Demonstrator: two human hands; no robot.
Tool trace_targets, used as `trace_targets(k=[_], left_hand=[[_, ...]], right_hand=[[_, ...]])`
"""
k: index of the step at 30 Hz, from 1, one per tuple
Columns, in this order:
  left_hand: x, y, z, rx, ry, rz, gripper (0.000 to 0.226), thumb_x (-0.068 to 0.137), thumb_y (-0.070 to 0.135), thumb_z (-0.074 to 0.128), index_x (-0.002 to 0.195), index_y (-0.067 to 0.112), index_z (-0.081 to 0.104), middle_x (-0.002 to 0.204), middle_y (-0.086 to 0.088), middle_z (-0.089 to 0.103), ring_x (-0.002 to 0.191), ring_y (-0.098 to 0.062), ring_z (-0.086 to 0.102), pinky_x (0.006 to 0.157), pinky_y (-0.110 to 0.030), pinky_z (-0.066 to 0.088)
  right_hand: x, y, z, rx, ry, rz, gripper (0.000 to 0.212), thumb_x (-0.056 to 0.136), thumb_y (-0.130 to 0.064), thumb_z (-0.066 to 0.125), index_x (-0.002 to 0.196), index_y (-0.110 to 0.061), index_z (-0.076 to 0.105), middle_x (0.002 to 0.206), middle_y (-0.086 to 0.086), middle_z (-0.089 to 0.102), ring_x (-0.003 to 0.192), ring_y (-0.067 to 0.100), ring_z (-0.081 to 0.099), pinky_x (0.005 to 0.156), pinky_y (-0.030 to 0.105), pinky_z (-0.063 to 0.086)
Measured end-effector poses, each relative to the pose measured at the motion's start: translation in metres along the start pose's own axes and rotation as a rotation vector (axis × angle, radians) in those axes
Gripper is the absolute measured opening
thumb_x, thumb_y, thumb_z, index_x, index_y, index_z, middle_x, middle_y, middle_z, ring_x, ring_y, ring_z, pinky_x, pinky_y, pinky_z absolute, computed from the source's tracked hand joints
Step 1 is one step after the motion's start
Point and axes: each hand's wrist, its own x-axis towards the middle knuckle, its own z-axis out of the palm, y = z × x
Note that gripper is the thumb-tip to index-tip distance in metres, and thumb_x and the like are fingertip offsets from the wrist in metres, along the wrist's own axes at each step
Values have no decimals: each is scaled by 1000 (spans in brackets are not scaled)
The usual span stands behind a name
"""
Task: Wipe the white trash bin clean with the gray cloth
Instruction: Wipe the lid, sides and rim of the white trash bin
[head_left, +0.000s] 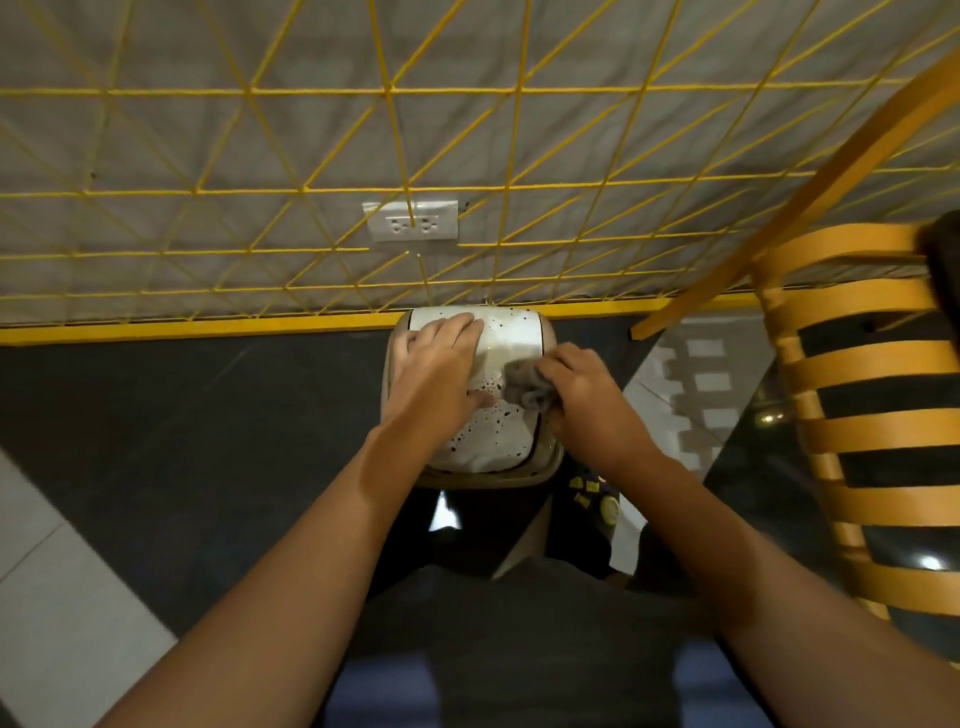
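Head view: gray wall (208, 145) fills the top half, w/ a yellow wire grid (387, 91) of triangles over it and a white double outlet (413, 222) at 12 o'clock from frame ctr. A yellow strip (208, 328) runs along the wall's foot. Below it the floor (182, 441) is dark, w/ pale tile (62, 597) at 8 o'clock. At 3 o'clock stands a wooden slat-back chair (857, 364), its frame reaching up toward the 1 o'clock corner.

White trash bin (498, 441) sits at frame ctr, far edge right against the yellow strip, directly below the outlet. Seen from above, it shows a white lid speckled w/ dark spots, thickest btwn the two hands and toward the near edge, w/ a tan rim round it.

Left hand (441, 364) lies on the lid's 9 to 10 o'clock side, fingers (460, 326) stretched out and relaxed toward the far left corner, thumb flat on the lid, gripping nothing. Right hand (582, 389) is at the lid's 3 o'clock edge, fingers curled tight round the gray cloth (522, 384). The cloth is bunched into a wad and touches the lid just beside the left thumb.

Both forearms come in bare from 6 o'clock. Person's dark shirt (519, 649) shows at the bottom edge. Beside the bin at 5 o'clock is something black w/ yellow marks (592, 491); can't tell what.
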Motion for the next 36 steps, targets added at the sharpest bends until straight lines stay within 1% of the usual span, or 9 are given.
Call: trace_targets(k=[7,11,16,19,23,27,32,34,36], left_hand=[[-2,-1,0,-25,9,4,83,72,41,73,141,20,33,149,2,33,136,-18,28,106,-37,9],[-2,0,0,-32,3,-2,83,71,40,74,141,19,33,148,2,34,136,-18,28,108,-38,10],[-3,-1,2,-59,10,-2,82,72,37,74,141,19,33,149,3,33,137,-17,26,107,-38,9],[-3,-1,2,-70,14,-3,82,72,38,74,141,20,34,148,3,33,137,-17,27,105,-36,9],[-4,-1,1,-77,12,-11,83,71,38,75,141,21,35,148,3,34,136,-17,27,105,-37,10],[-3,-2,2,-94,0,-14,82,71,37,75,141,21,34,148,4,33,136,-16,26,105,-37,11],[-3,-3,4,-83,18,-3,81,72,39,75,140,22,34,148,4,34,136,-16,27,105,-37,12],[-3,-3,4,-81,16,-3,81,72,39,74,140,22,34,148,4,34,136,-16,27,105,-38,12],[-3,-3,4,-78,13,-4,81,72,40,74,140,23,34,148,5,34,136,-16,27,105,-38,12]], right_hand=[[38,12,-10,90,96,140,21,81,5,53,101,5,59,106,20,53,102,34,48,80,32,36],[21,8,-4,50,94,60,24,80,6,55,103,5,60,107,21,55,101,35,47,73,17,25],[4,6,-5,38,23,-100,24,76,7,60,100,8,63,103,24,58,90,38,50,76,28,34],[28,12,-7,54,83,5,26,82,4,55,107,3,60,107,18,55,103,32,47,79,24,32],[48,18,-10,73,105,62,19,82,6,52,99,6,59,102,23,54,100,33,48,77,29,34],[17,9,-7,-27,49,-105,26,72,9,64,98,7,62,100,24,58,93,39,53,78,41,48],[-18,13,-2,-58,-41,-300,41,66,-1,76,105,3,65,96,19,64,86,36,62,73,38,53],[-9,16,-5,-55,-25,-274,39,67,-1,76,105,3,64,98,20,63,89,35,60,76,39,52],[9,20,-9,3,37,-127,30,75,-1,69,104,1,63,103,17,59,95,31,54,82,36,49]])
